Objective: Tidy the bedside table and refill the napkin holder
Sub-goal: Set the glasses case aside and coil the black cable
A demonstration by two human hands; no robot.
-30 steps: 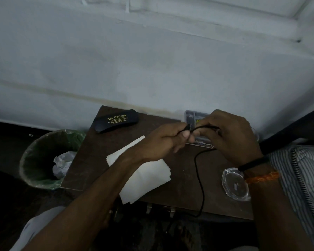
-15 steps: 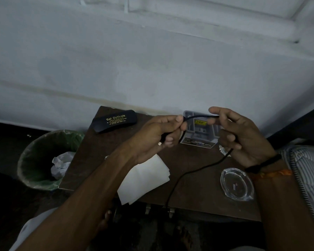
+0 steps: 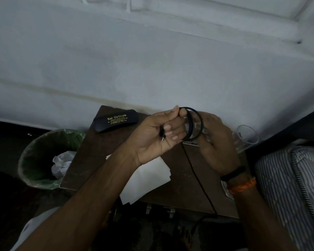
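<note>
Left hand (image 3: 159, 134) clenched on black cable (image 3: 198, 124), plug end poking out below fingers; two loops wound above bedside table (image 3: 91, 153). Right hand (image 3: 217, 145) behind loops, grip can't tell. Cable tail runs over table's front edge. Napkins (image 3: 149, 180) under left wrist, overhanging front edge. Risk: taut tail sweeps napkins off, or coil springs loose.

Dim, bluish light; deep shadow swallows the floor, and wide-angle distortion bends the edges.
</note>
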